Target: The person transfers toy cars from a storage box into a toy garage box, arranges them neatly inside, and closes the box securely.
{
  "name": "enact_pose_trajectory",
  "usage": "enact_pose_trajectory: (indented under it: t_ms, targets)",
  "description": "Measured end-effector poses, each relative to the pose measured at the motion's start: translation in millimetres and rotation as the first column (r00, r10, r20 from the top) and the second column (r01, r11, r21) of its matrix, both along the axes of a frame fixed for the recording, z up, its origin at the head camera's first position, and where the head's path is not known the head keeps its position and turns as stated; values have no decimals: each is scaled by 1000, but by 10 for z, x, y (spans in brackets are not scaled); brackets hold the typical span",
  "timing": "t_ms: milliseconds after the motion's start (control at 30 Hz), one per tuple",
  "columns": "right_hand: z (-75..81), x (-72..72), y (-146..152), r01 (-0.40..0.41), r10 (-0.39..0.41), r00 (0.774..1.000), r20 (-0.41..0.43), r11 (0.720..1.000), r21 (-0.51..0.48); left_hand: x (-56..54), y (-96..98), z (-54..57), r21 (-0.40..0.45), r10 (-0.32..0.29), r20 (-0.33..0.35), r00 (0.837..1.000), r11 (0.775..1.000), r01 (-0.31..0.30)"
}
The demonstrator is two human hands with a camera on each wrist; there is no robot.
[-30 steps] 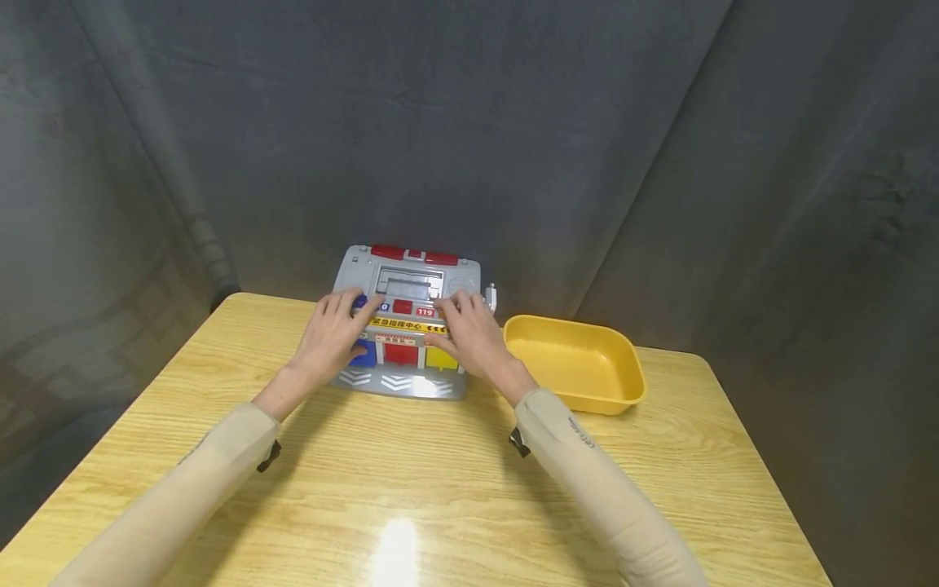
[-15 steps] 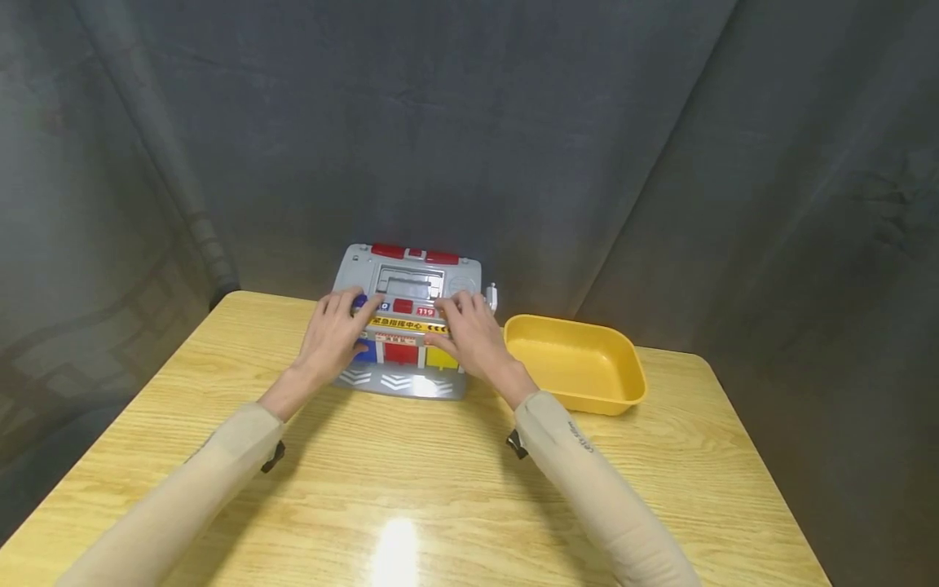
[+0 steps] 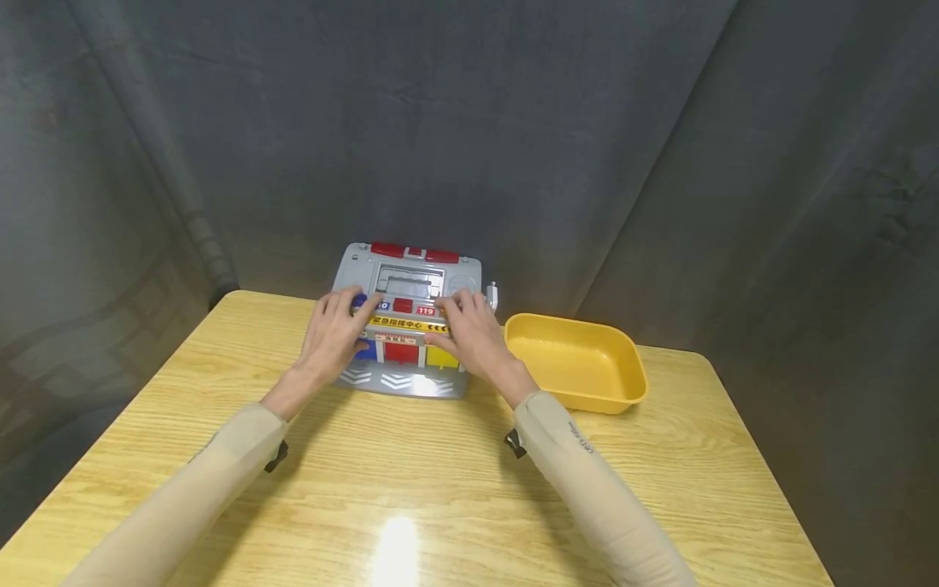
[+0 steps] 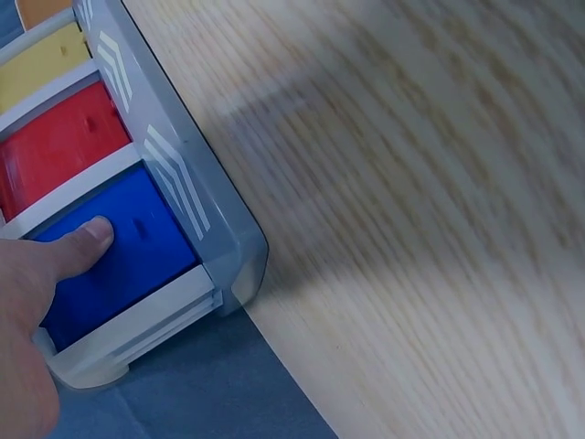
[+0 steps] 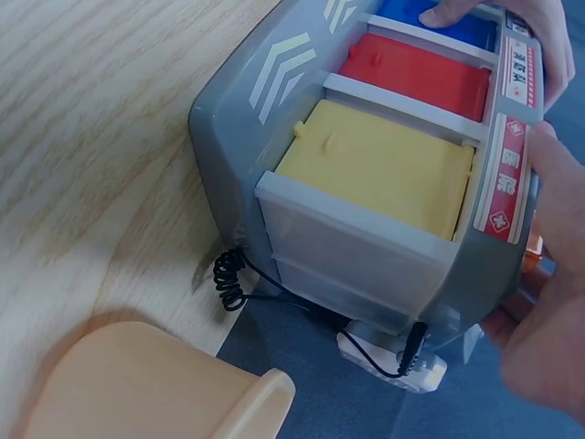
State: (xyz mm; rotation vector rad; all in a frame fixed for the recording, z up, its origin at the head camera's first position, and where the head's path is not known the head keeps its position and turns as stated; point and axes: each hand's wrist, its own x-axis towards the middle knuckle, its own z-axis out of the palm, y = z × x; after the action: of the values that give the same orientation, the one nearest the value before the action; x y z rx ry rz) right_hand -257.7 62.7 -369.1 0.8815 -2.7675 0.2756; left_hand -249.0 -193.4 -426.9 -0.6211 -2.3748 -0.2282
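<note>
A grey toy emergency station stands at the table's back edge, with blue, red and yellow doors under a yellow strip. My left hand grips its left side, fingers over the top panel. In the left wrist view, that thumb lies on the blue door. On the opposite side, my right hand holds the station, fingers on top. The right wrist view shows its thumb at the red-and-white sign above the yellow door. The right fingers are partly hidden behind the toy.
A yellow plastic bin sits close to the station's right side. A white handset on a coiled black cord hangs at that side. Behind the wooden table hangs a dark grey curtain.
</note>
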Motion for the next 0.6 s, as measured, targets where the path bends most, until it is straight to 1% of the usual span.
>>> enact_pose_trajectory:
  t_ms: [200, 333, 600]
  targets:
    - [12, 15, 5, 9, -9, 1000, -1, 1000, -2, -6, 19, -4, 7, 7, 4, 1000, 1000, -7]
    - [14, 14, 0, 10, -10, 1000, -9, 1000, -9, -10, 24, -11, 6, 17, -5, 1000, 1000, -17]
    - [19, 35, -32, 39, -38, 999, 34, 998, -44, -4, 22, -28, 12, 26, -37, 999, 1000, -26]
